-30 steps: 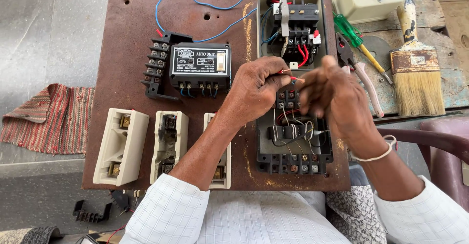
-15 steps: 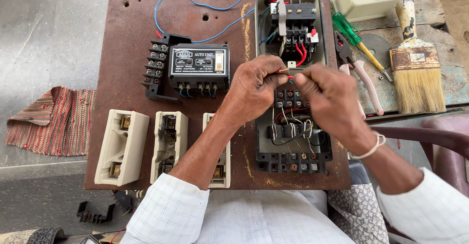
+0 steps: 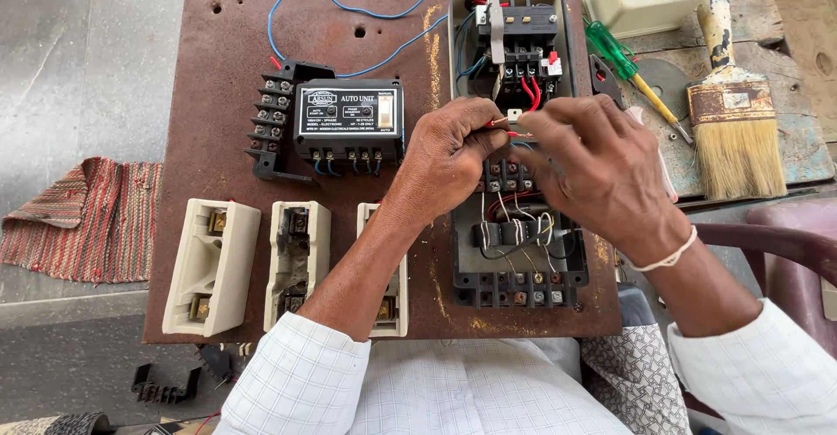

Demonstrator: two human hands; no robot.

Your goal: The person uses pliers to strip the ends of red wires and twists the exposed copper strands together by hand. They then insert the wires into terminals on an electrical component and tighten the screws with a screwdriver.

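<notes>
Head camera looks down on a rusty brown metal board (image 3: 218, 43) lying across the person's lap, with both hands meeting over an open starter box (image 3: 514, 156) on its right half. Left hand (image 3: 455, 152) is curled shut, its fingertips pinching a thin red wire (image 3: 499, 122) near the middle of the box. Right hand (image 3: 602, 169) is also narrowed, its fingers bent in toward the same spot, touching the wire end just beside the left fingertips; whether it truly grips the wire cannot be told. Below the hands, the box shows rows of screw terminals and looped white and black leads. On the board's left half sits a black control unit (image 3: 347, 121) with a blue wire (image 3: 349, 8) running from it up to the box, and three cream fuse holders (image 3: 209, 265) stand in a row beneath. On the wooden bench to the right lie a green-handled screwdriver (image 3: 621, 56) and a worn paintbrush (image 3: 737, 112). A striped red cloth (image 3: 83, 217) lies on the floor at the left
</notes>
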